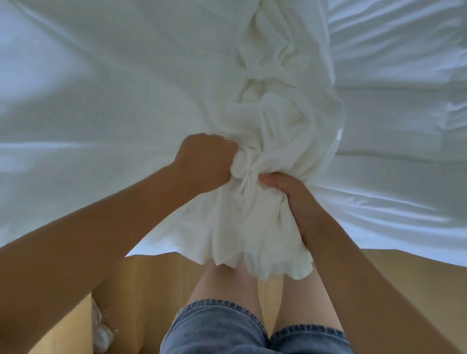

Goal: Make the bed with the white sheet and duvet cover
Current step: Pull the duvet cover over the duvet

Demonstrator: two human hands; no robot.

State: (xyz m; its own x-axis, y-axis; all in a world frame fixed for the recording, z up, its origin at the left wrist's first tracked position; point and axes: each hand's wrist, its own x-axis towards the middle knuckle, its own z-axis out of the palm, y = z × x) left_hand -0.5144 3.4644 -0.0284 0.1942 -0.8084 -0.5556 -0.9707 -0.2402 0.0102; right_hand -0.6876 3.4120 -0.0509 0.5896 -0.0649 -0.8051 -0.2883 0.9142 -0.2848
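Observation:
A white fabric bundle (pixel 274 117), bunched into a thick rope of folds, runs from the top centre down to my hands at the bed's near edge. My left hand (pixel 203 163) grips the bunch from the left with curled fingers. My right hand (pixel 296 201) grips it from the right, thumb on top. The gathered end (pixel 250 248) hangs below my hands over my legs. A white sheet (pixel 78 72) lies spread and wrinkled across the bed on the left. More white bedding (pixel 421 125) covers the right side. I cannot tell which piece is sheet or duvet cover.
I stand at the bed's edge on a tan wooden floor (pixel 389 282). My legs and denim shorts (pixel 250 350) show at the bottom. A small white crumpled object (pixel 100 336) lies on the floor at the lower left.

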